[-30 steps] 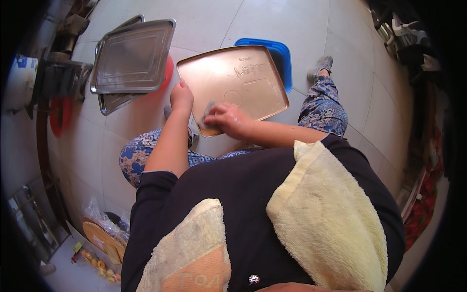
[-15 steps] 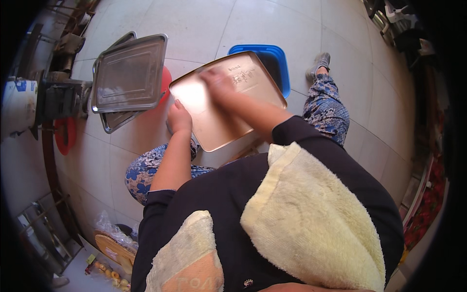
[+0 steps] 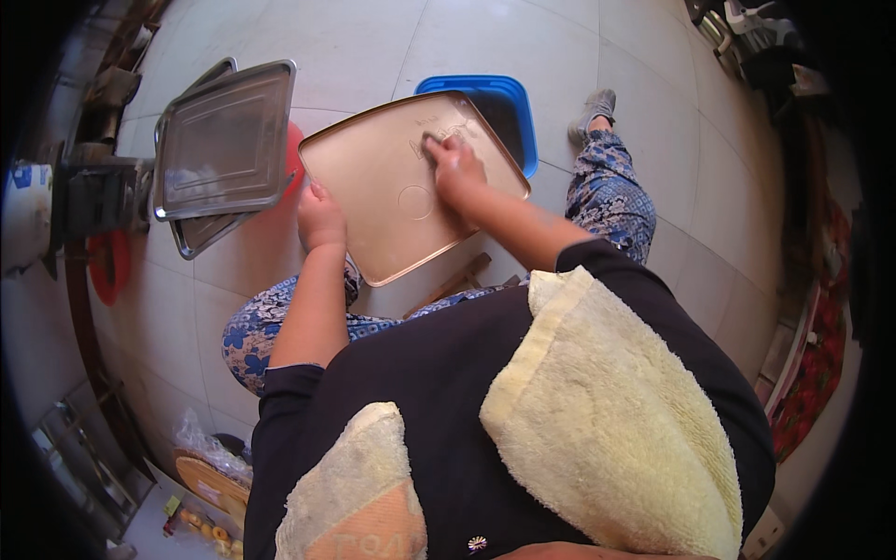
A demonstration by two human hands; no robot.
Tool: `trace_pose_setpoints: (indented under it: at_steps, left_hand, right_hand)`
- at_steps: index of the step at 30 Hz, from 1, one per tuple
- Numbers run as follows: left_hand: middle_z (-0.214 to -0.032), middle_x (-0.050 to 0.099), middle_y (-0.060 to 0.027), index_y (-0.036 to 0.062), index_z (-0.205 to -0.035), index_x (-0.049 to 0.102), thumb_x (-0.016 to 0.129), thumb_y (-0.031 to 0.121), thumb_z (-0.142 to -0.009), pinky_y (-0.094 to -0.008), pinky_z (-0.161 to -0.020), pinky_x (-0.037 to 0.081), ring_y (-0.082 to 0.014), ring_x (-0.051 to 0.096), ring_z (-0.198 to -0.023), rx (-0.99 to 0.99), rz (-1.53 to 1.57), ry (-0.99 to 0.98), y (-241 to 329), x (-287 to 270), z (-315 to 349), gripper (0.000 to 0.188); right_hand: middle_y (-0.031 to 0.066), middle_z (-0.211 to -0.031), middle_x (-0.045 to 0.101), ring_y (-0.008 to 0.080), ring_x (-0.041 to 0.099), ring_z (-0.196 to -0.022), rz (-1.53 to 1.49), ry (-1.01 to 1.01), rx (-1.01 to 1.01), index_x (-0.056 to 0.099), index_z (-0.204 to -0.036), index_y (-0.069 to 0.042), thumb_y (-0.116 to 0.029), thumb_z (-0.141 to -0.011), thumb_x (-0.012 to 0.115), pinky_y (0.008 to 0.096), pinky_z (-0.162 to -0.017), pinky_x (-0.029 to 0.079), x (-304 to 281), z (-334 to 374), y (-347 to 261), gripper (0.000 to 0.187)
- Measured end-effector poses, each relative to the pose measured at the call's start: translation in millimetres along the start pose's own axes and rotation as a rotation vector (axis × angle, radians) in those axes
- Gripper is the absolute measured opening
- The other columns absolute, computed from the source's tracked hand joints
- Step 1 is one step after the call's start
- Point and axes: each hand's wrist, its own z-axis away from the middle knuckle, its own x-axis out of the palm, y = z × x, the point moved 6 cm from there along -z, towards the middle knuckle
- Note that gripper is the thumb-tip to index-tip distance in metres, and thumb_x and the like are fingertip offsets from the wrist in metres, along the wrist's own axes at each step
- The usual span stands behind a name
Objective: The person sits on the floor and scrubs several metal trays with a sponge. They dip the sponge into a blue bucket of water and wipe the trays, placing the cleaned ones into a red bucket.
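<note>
A gold-coloured baking tray with rounded corners and embossed marks lies tilted in front of me, over my lap. My left hand grips its left edge, thumb on the upper face. On the tray's far right part, beside the embossed marks, my right hand presses with its fingers drawn together. A small dark bit shows at those fingertips, too little to name. Behind the tray's far right edge stands a blue plastic tub, partly hidden, its inside dark.
Two grey metal trays, the upper one overlapping the lower, rest over a red basin on the left. Dark machinery stands further left. A wooden stool part shows below the gold tray. A yellow towel hangs on my chest.
My right hand has moved from the tray's upper middle toward the right, onto the embossed marks. The left hand still holds the edge. The whole view has shifted slightly.
</note>
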Motion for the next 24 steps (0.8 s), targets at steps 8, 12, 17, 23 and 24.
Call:
trace_pose_setpoints:
  at_steps: [8, 12, 17, 23, 24]
  left_hand:
    - [-0.092, 0.064, -0.0247, -0.0005, -0.092, 0.062, 0.039, 0.036, -0.096, -0.0489, -0.076, 0.046, -0.0428, 0.060, -0.089, 0.005, -0.010, 0.000, -1, -3, 2, 0.043]
    - [-0.094, 0.064, -0.0244, -0.0003, -0.093, 0.062, 0.043, 0.035, -0.095, -0.0481, -0.077, 0.046, -0.0423, 0.061, -0.090, -0.036, -0.001, -0.022, 4, -5, 3, 0.040]
    - [-0.095, 0.065, -0.0237, -0.0001, -0.095, 0.062, 0.044, 0.035, -0.094, -0.0471, -0.077, 0.047, -0.0412, 0.061, -0.090, -0.058, 0.005, -0.023, 1, 0, 4, 0.039]
    - [-0.096, 0.065, -0.0230, 0.0010, -0.096, 0.062, 0.044, 0.035, -0.094, -0.0466, -0.078, 0.047, -0.0404, 0.062, -0.091, -0.096, 0.009, -0.057, 9, 4, 4, 0.039]
    - [-0.096, 0.065, -0.0229, 0.0011, -0.096, 0.062, 0.044, 0.035, -0.094, -0.0465, -0.078, 0.047, -0.0404, 0.062, -0.091, -0.098, 0.016, -0.040, 5, 3, 2, 0.039]
  right_hand:
    - [0.0207, -0.119, 0.052, 0.0397, 0.052, -0.109, 0.171, -0.148, -0.225, 0.051, -0.124, -0.015, -0.047, -0.094, 0.040, 0.0467, -0.094, 0.042, 25, 45, -72, 0.044]
    - [0.0225, -0.115, 0.054, 0.0418, 0.052, -0.108, -0.275, 0.004, 0.421, 0.051, -0.122, -0.011, -0.042, -0.095, 0.042, 0.0480, -0.094, 0.042, -3, 15, -43, 0.042]
    - [0.0244, -0.121, 0.051, 0.0428, 0.050, -0.112, 0.042, -0.171, 0.130, 0.052, -0.121, -0.013, -0.048, -0.095, 0.038, 0.0481, -0.094, 0.042, 22, 30, -53, 0.046]
    - [0.0251, -0.116, 0.056, 0.0410, 0.054, -0.110, 0.129, -0.202, 0.035, 0.050, -0.125, -0.013, -0.048, -0.096, 0.035, 0.0498, -0.092, 0.044, 34, 53, -46, 0.048]
    - [0.0244, -0.115, 0.057, 0.0406, 0.054, -0.110, 0.272, -0.236, -0.252, 0.048, -0.129, -0.013, -0.047, -0.097, 0.034, 0.0490, -0.092, 0.045, 40, 75, -68, 0.049]
